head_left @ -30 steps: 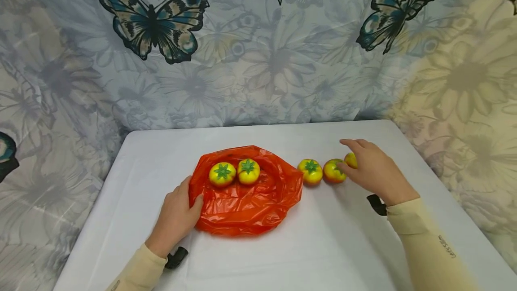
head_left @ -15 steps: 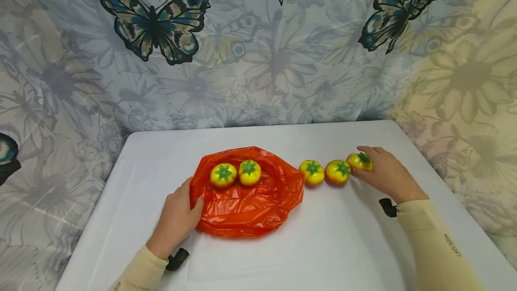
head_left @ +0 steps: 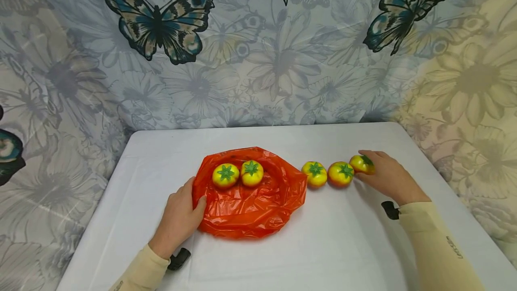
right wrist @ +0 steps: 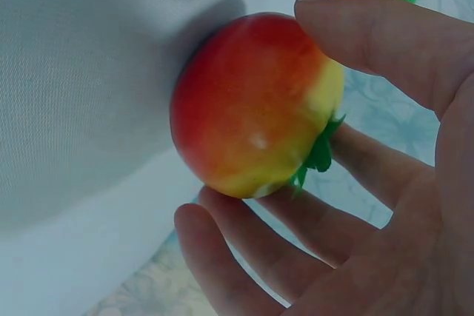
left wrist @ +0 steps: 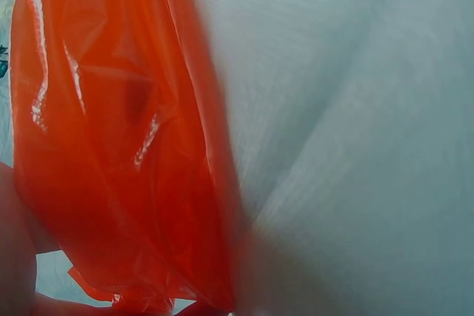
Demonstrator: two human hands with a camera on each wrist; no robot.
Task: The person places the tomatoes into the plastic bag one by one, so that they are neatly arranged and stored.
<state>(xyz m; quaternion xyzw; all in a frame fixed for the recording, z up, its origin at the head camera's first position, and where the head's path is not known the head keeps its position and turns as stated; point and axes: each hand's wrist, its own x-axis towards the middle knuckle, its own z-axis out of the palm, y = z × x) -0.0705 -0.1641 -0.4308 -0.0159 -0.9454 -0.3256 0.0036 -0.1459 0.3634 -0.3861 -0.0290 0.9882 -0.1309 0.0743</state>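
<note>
The left hand [head_left: 177, 217] pinches the left edge of a red plastic bag [head_left: 242, 212], thumb over the edge and fingers behind it. Two yellow tomatoes with green star-shaped tops, a left tomato [head_left: 225, 175] and a right tomato [head_left: 252, 173], rest on the bag. At the right end of a row, the right hand [head_left: 389, 176] holds another tomato [head_left: 361, 164]. The right wrist view shows this red-and-yellow tomato [right wrist: 252, 109] between the thumb and the curled fingers, close against the white cloth. Its green leafy top faces the palm.
Two more tomatoes, one [head_left: 315, 174] beside the bag's right corner and one [head_left: 341, 174] next to it, stand in the row. A white cloth covers the table [head_left: 291, 259]. Behind it hangs a butterfly-patterned backdrop [head_left: 278, 80].
The right hand has moved to the right and taken hold of the end tomato, which now sits tilted. The left hand still holds the bag's edge.
</note>
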